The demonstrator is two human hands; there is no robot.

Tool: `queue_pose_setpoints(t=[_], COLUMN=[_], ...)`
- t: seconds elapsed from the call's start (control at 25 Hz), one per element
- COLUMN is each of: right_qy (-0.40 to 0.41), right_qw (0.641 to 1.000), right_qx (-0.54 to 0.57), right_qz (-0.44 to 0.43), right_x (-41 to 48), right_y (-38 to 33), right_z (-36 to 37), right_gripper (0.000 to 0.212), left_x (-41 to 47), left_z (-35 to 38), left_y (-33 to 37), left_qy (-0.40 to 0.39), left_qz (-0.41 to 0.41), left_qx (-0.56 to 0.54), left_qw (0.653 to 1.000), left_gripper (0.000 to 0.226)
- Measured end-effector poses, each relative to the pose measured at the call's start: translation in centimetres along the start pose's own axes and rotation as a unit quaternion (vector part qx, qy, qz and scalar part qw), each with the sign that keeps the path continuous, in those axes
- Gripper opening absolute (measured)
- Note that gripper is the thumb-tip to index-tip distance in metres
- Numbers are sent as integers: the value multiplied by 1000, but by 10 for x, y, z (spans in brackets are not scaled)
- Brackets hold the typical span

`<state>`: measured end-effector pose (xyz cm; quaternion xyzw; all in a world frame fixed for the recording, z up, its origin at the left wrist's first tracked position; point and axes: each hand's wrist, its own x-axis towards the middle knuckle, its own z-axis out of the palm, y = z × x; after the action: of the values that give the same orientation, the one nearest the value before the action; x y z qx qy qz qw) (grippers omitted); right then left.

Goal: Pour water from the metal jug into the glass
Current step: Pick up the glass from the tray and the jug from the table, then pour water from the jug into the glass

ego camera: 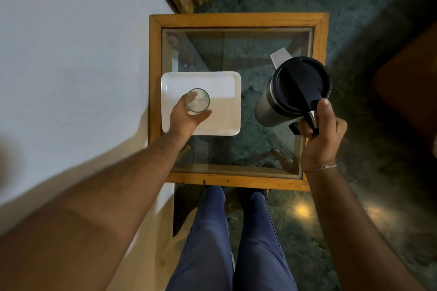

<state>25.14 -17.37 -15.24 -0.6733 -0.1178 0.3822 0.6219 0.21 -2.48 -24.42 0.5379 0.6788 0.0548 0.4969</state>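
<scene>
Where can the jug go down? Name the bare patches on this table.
Bare glass lies behind the white tray, up to the far wooden frame, and in front of it, toward the near frame. The right side is crowded by the metal jug and right hand; the left hand holds the glass.

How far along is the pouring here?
Done: both things are gripped. The left hand holds the glass on the white tray, and the right hand has the metal jug by its handle. In hand: the jug is held beside the tray, lid on, spout pointing away from the glass. Left: bringing the spout over the glass and pouring; no stream shows.
</scene>
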Motion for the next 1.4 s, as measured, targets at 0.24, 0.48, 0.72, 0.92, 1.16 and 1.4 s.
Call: queue_pose_setpoints(t=[0.24,0.48,0.72,0.92,1.16,1.4], right_qy=[-1,-19,22,10,7,-22], right_qw=[997,988,988,979,968,962], right_qx=[4,48,82,133,160,167], right_qz=[-75,-144,-133,-153,-190,-217], right_x=[-3,-40,-87,-113,-140,-159], right_y=[-65,-237,-393,-498,-618,-734], right_z=[10,34,48,56,54,46], right_gripper=[54,61,48,51,45,40], left_x=[-32,-105,-189,-240,-298,-354], left_z=[-45,-121,-212,-277,-335,-372], left_y=[32,131,261,362,457,522], left_qy=[24,5,27,70,80,64], left_qz=[66,140,262,352,429,491], left_qx=[-17,-5,-44,-74,-103,-125], left_qw=[997,990,964,931,894,860], left_gripper=[73,71,52,47,57,49])
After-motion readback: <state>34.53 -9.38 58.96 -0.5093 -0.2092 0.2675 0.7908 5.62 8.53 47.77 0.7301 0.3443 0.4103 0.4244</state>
